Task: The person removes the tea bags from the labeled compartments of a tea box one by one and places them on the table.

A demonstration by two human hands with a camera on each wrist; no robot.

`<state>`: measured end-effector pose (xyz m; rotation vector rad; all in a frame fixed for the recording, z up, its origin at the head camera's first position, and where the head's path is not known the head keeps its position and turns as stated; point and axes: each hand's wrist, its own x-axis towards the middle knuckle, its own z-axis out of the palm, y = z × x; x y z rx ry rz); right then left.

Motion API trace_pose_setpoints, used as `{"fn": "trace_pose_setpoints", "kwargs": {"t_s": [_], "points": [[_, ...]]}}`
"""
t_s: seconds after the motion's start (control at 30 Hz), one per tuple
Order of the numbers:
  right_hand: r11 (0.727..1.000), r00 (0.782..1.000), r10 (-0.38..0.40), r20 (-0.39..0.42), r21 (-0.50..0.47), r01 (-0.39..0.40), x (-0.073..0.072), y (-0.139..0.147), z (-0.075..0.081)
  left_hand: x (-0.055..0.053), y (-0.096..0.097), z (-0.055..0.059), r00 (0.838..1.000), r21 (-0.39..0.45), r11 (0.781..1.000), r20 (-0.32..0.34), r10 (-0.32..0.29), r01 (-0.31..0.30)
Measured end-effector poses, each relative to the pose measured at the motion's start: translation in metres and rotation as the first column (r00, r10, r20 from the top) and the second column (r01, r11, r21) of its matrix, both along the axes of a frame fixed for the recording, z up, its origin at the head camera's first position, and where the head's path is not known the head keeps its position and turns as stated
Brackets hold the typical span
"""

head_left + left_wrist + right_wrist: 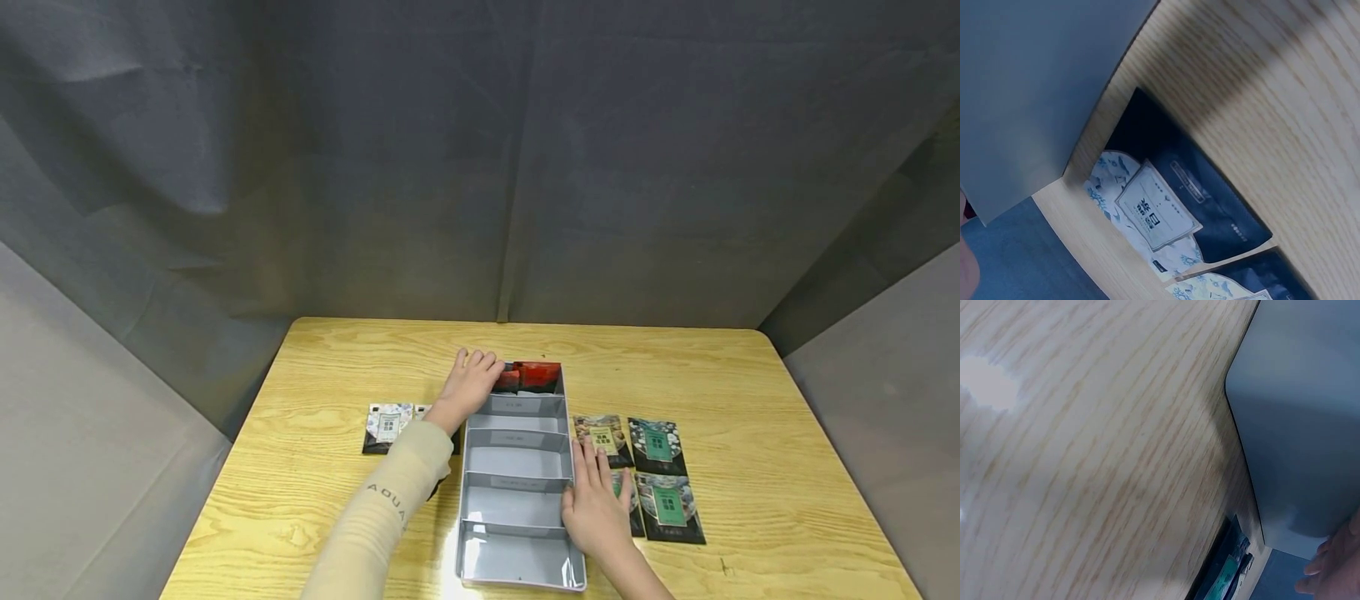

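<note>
A grey divided storage box (pixel 517 504) stands lengthwise between my hands, red packets (pixel 538 377) filling its far compartment. My left hand (pixel 471 385) lies at the far left corner, fingers spread at the rim beside those packets; its thumb is hidden. In the left wrist view, only a bit of it shows past the box wall (pixel 1029 94). Along the right side, my right hand (pixel 596 508) rests with extended fingers against the box, overlapping a partly covered green-labelled packet (pixel 637 517). The fingertips reach the lower part of a brown packet with a yellowish label (pixel 604 439).
Left of the box lie two white-and-dark packets (pixel 1154 206), side by side and partly behind my left arm in the head view. Two green-labelled packets (pixel 657 446) lie to the far right. A dark curtain (pixel 405 208) hangs behind the wooden table (pixel 765 467).
</note>
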<state>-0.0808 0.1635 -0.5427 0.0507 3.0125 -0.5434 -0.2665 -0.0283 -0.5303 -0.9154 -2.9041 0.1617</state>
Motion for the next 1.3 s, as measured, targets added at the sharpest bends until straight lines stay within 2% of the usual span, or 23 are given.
{"fn": "trace_pose_setpoints", "kwargs": {"t_s": [0.17,0.33,0.57,0.83,1.07,1.3], "points": [[1.000,1.000,-0.002,0.008,-0.004,0.002,-0.001,0.000,0.000,0.001,0.000,0.001,1.000,0.005,1.000,0.028,-0.008,0.008],[1.000,1.000,-0.003,0.017,-0.012,0.004,-0.001,0.001,0.000,0.001,0.000,0.001,1.000,0.036,0.999,0.020,-0.024,0.023],[1.000,1.000,-0.005,0.014,-0.012,0.005,-0.001,0.001,0.000,0.001,-0.004,0.007,0.997,0.143,0.989,-0.063,-0.034,0.043],[1.000,1.000,-0.008,0.007,-0.014,0.008,-0.002,0.001,0.002,0.004,-0.010,0.030,0.986,0.257,0.964,-0.162,-0.032,0.074],[1.000,1.000,-0.004,0.005,-0.021,0.004,-0.002,0.000,0.001,0.013,-0.027,0.049,0.980,0.311,0.947,-0.200,-0.011,0.074],[1.000,1.000,-0.014,-0.004,-0.024,0.014,-0.001,-0.001,-0.001,0.024,-0.056,0.049,0.962,0.406,0.909,-0.270,0.024,0.092]]}}
